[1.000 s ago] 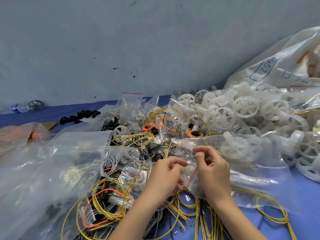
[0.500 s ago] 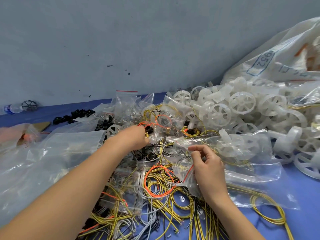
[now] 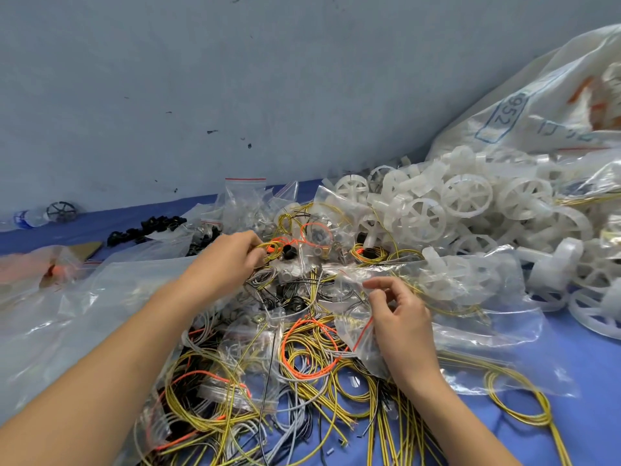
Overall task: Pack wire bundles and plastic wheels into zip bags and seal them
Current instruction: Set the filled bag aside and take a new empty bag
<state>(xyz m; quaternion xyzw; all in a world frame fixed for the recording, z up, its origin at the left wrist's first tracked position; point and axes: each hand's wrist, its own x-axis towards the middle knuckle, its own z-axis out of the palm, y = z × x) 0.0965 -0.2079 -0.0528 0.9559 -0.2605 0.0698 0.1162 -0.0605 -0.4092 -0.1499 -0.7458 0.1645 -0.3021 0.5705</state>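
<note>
Packing seems early: the left hand (image 3: 228, 260) pinches a yellow wire bundle (image 3: 273, 247) at eleven o'clock. The right hand (image 3: 401, 319) grips an unsealed zip bag (image 3: 361, 336). Plastic wheels (image 3: 467, 196) lie loose at two o'clock.

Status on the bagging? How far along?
Done: a few filled small bags lie at the back; seals unreadable. In hand: right hand holds a zip bag with wheels inside, left hand grips a yellow wire bundle. Left: big heaps of loose wheels and loose wires. Early going.
</note>
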